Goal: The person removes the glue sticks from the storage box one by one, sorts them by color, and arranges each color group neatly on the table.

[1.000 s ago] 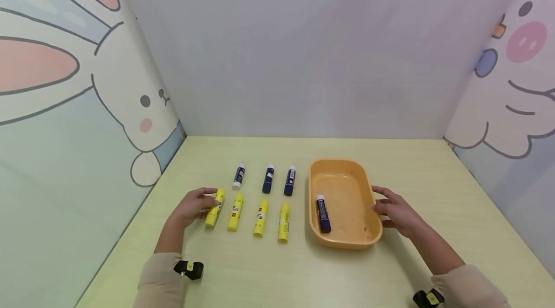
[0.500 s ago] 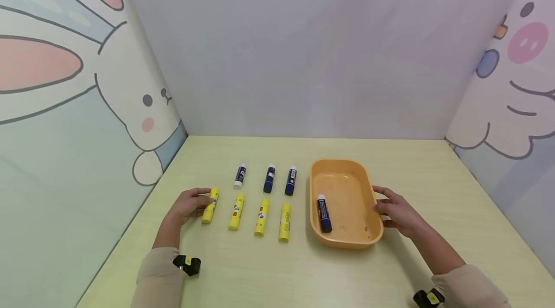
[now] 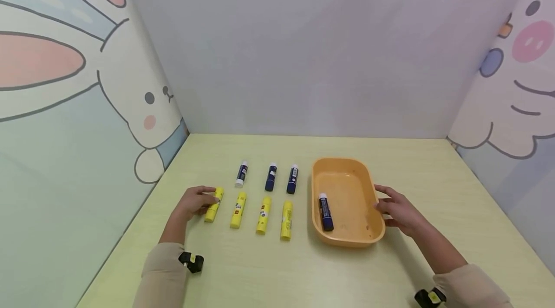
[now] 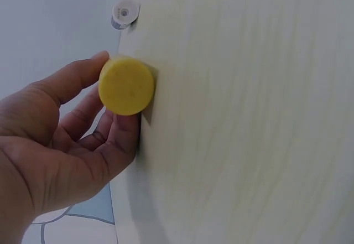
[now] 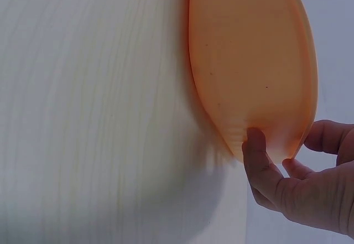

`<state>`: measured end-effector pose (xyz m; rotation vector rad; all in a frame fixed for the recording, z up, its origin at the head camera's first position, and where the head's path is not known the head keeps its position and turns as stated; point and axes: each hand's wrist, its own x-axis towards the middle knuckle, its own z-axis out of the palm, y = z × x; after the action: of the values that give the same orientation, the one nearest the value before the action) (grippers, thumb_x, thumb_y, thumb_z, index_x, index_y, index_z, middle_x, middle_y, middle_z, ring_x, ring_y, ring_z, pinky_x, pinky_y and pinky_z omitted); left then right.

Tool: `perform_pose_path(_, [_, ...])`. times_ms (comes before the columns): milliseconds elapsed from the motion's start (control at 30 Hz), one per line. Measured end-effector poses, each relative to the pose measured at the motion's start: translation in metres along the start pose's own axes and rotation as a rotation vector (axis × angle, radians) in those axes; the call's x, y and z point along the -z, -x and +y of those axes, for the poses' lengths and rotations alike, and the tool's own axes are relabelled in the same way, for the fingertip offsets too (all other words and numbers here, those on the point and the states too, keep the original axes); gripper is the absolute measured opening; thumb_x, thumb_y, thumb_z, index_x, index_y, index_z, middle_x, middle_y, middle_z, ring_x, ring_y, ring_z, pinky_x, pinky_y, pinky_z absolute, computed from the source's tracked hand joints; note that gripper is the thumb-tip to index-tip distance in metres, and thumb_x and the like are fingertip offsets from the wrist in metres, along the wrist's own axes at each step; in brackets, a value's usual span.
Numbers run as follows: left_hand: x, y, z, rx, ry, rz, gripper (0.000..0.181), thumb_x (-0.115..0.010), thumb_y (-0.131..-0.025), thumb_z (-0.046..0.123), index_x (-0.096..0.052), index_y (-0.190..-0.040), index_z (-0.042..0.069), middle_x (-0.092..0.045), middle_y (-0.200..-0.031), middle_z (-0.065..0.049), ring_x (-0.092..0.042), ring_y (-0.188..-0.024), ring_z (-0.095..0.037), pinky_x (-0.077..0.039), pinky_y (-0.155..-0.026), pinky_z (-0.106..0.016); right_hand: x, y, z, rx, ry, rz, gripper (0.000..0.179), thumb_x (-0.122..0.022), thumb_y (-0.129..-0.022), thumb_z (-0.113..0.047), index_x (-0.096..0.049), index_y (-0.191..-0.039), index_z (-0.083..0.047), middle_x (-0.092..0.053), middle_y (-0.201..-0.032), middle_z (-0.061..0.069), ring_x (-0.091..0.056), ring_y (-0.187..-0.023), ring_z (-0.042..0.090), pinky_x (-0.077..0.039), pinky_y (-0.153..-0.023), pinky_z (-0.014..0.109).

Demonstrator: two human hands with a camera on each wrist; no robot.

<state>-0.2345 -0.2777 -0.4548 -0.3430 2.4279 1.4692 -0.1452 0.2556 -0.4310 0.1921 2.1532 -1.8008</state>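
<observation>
My left hand [image 3: 195,203] pinches the leftmost yellow glue stick [image 3: 214,205] between thumb and fingers, its fingers partly hidden behind it. In the left wrist view the round yellow end of that glue stick [image 4: 126,86] faces the camera, close over the table. Beside it lie more yellow glue sticks [image 3: 238,210] in a row. My right hand [image 3: 401,211] grips the right side of an orange tray [image 3: 348,243]; in the right wrist view the fingers [image 5: 255,144] press its outer wall and the thumb passes behind the rim. Inside the tray lies a navy glue stick [image 3: 325,212].
Behind the yellow row lie three navy glue sticks, at left [image 3: 241,174], middle [image 3: 270,177] and right [image 3: 292,179]. The pale wooden table [image 3: 260,279] meets a grey wall [image 3: 303,57] at the back and cartoon-printed panels on both sides.
The pinched glue stick has shifted slightly left, away from its neighbour, with my left hand, then back a little. My right hand and the tray keep their place; the whole head view drifted slightly.
</observation>
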Motion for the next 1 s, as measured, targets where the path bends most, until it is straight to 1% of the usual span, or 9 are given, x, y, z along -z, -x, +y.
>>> perform_pose_path(133, [-0.001, 0.001, 0.002, 0.015, -0.013, 0.019, 0.048, -0.072, -0.082, 0.014, -0.055, -0.125, 0.002, -0.059, -0.107, -0.014, -0.056, -0.076, -0.021, -0.049, -0.062, -0.029, 0.001, 0.0, 0.002, -0.004, -0.008, -0.006, 0.064, -0.048, -0.093, -0.005, -0.014, -0.147, -0.002, -0.031, -0.134, 0.035, -0.054, -0.101, 0.028, -0.051, -0.075, 0.043])
perform_pose_path(333, [-0.003, 0.003, 0.004, 0.012, -0.027, 0.014, 0.048, -0.071, -0.082, 0.016, -0.056, -0.124, 0.001, -0.059, -0.108, -0.015, -0.056, -0.077, -0.021, -0.049, -0.062, -0.029, 0.002, 0.001, 0.003, -0.003, 0.006, 0.001, 0.063, -0.048, -0.093, -0.004, -0.014, -0.146, -0.002, -0.031, -0.134, 0.036, -0.055, -0.1, 0.029, -0.052, -0.074, 0.043])
perform_pose_path(500, [-0.001, 0.003, 0.004, 0.014, -0.048, 0.035, 0.05, -0.071, -0.082, 0.018, -0.054, -0.125, 0.0, -0.059, -0.11, -0.016, -0.059, -0.079, -0.02, -0.051, -0.066, -0.031, 0.002, 0.0, 0.001, 0.007, 0.008, -0.006, 0.063, -0.048, -0.093, -0.005, -0.014, -0.147, -0.003, -0.031, -0.134, 0.035, -0.055, -0.1, 0.028, -0.052, -0.074, 0.043])
perform_pose_path(767, [0.005, 0.014, 0.006, 0.025, -0.089, 0.045, 0.057, -0.073, -0.078, 0.019, -0.052, -0.127, -0.001, -0.058, -0.095, -0.013, -0.055, -0.076, -0.021, -0.05, -0.064, -0.032, 0.001, -0.002, 0.003, 0.015, -0.031, -0.021, 0.066, -0.049, -0.092, -0.004, -0.013, -0.147, -0.001, -0.03, -0.134, 0.036, -0.056, -0.098, 0.026, -0.052, -0.073, 0.042])
perform_pose_path(900, [0.002, 0.014, 0.007, 0.029, -0.096, 0.046, 0.057, -0.074, -0.078, 0.019, -0.053, -0.127, 0.0, -0.058, -0.095, -0.012, -0.055, -0.076, -0.021, -0.05, -0.063, -0.031, 0.002, -0.002, 0.002, 0.02, -0.027, -0.022, 0.066, -0.049, -0.092, -0.004, -0.013, -0.147, -0.002, -0.03, -0.134, 0.036, -0.056, -0.099, 0.028, -0.052, -0.073, 0.042])
perform_pose_path(1000, [-0.002, 0.013, 0.006, 0.026, -0.091, 0.035, 0.053, -0.073, -0.079, 0.017, -0.054, -0.126, -0.001, -0.06, -0.095, -0.012, -0.056, -0.074, -0.02, -0.051, -0.063, -0.031, 0.002, -0.002, 0.002, 0.015, -0.022, -0.02, 0.065, -0.049, -0.093, -0.004, -0.013, -0.147, -0.002, -0.029, -0.134, 0.036, -0.056, -0.099, 0.028, -0.052, -0.073, 0.042])
